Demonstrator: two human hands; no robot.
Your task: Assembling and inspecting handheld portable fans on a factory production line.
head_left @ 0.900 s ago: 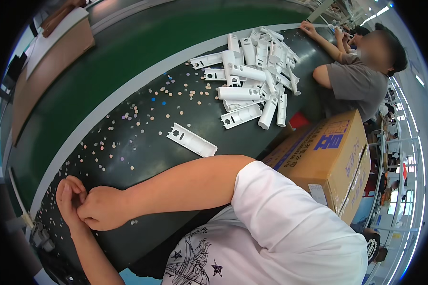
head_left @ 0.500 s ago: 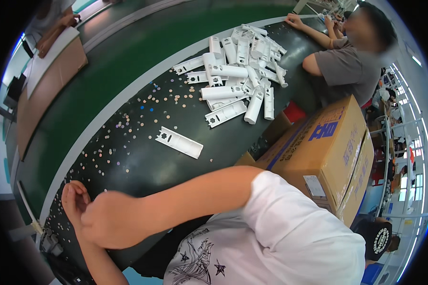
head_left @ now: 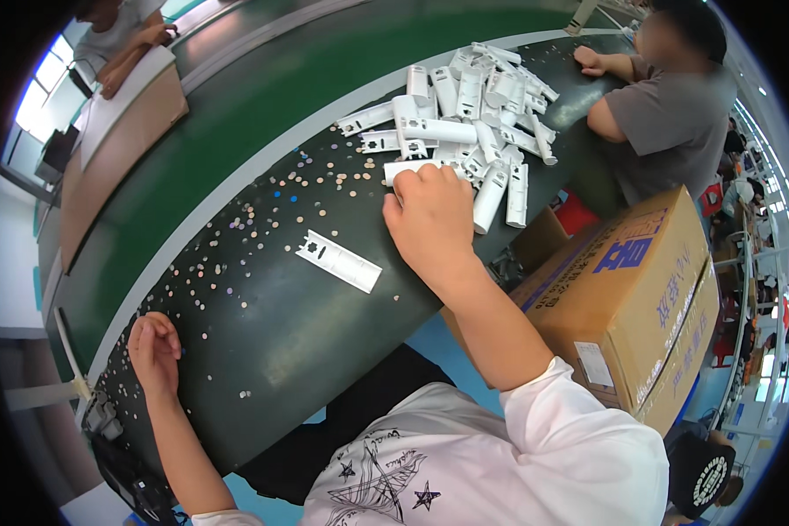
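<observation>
My right hand point(head_left: 434, 219) reaches to the near edge of a pile of white half-round plastic shells point(head_left: 443, 131). Its fingers curl down over a shell that the hand mostly hides. Just beyond the fingertips another white shell point(head_left: 399, 170) shows in part. Apart from the pile, a single shell point(head_left: 342, 263) with cut-out holes at one end lies hollow side up on the dark table. My left hand point(head_left: 155, 351) rests at the table's left end, fingers loosely bent and apart from the thumb, with nothing visible in it.
Small round discs point(head_left: 237, 219) are scattered over the dark table point(head_left: 298, 342). A large cardboard box point(head_left: 640, 298) stands on the right, beside a seated person point(head_left: 666, 114) in grey. Another person point(head_left: 131, 44) sits at a desk at the far left.
My right hand has gone from beside my left hand across to the pile on the right. My left hand stays near the same spot. The whole view has shifted slightly.
</observation>
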